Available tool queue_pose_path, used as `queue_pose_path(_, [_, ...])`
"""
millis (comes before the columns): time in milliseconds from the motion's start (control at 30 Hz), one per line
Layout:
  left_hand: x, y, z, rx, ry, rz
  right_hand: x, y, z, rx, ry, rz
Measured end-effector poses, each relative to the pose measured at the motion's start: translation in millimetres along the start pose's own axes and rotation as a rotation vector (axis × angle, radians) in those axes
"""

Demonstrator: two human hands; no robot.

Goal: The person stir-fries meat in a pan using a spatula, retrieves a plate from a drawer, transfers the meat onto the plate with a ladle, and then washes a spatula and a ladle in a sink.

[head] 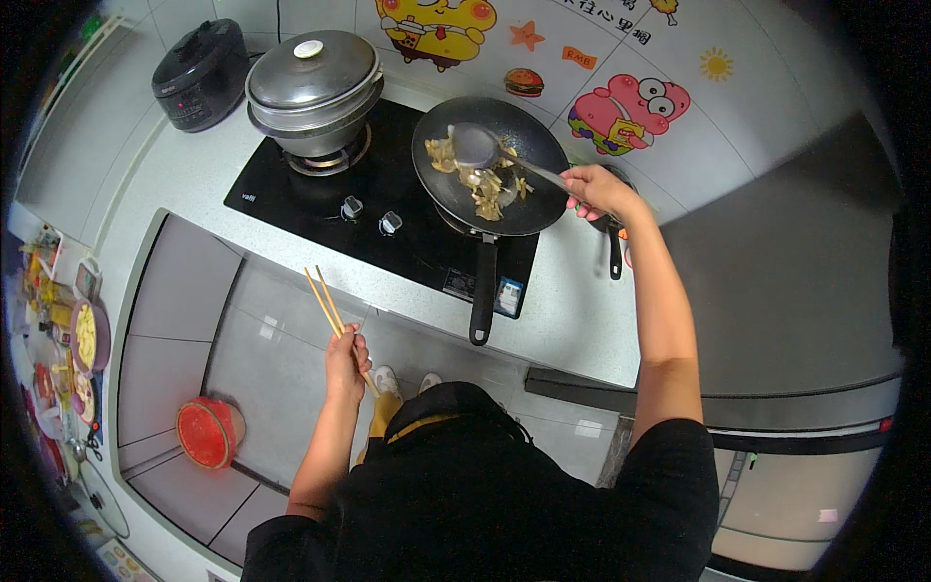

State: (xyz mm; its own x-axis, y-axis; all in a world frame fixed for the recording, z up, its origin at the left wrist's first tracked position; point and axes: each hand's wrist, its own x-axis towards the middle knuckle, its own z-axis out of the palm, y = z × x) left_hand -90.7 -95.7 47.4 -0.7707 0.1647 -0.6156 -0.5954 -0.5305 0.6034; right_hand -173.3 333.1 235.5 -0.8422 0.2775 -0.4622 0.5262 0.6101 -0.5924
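Observation:
My right hand (600,193) grips the handle of a metal ladle (476,145), whose bowl rests over the food in the wok. Brownish sliced food (489,196), perhaps onion or mushroom, lies in the black long-handled wok (534,200). The wok sits on the right burner of the black glass gas hob (407,251), its handle pointing towards me. Lower and to the left, my left hand (348,364) holds a pair of wooden chopsticks (324,298) away from the wok, tips pointing up and left, in front of the counter edge.
A lidded steamer pot (316,76) stands on the left burner, beside a black electric cooker (200,76). Behind my right hand is a small black pan (615,247). A red-lined bin (211,433) stands on the floor. Bowls, scissors (94,440) and a glass lid (102,498) crowd the left counter.

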Motion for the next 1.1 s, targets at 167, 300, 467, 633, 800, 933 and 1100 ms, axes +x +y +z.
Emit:
queue_pose_path(167, [-2, 1, 0, -0.007, 0.007, -0.011, 25, 58, -2, 0.229, -0.005, 0.209])
queue_pose_path(300, [1, -4, -6, -0.014, -0.005, -0.012, -2, 79, -12, 0.149, 0.002, 0.269])
queue_pose_path(467, [-1, 0, 4, -0.021, 0.019, -0.014, -40, 73, -29, -0.098, 0.221, 0.113])
queue_pose_path(633, [1, 1, 11, 0.006, -0.048, -0.027, -32, 77, 5, -0.437, 0.593, -0.261])
queue_pose_path(800, [0, 0, 14, 0.039, -0.049, -0.033, -3, 64, 70, -0.479, 0.631, -0.238])
queue_pose_path(933, [-1, 1, 14, 0.044, -0.041, -0.032, -27, 52, 97, -0.628, 0.48, -0.294])
queue_pose_path(1100, [-1, 2, 12, 0.053, -0.034, -0.047, -86, 52, 69, -0.704, 0.473, -0.279])
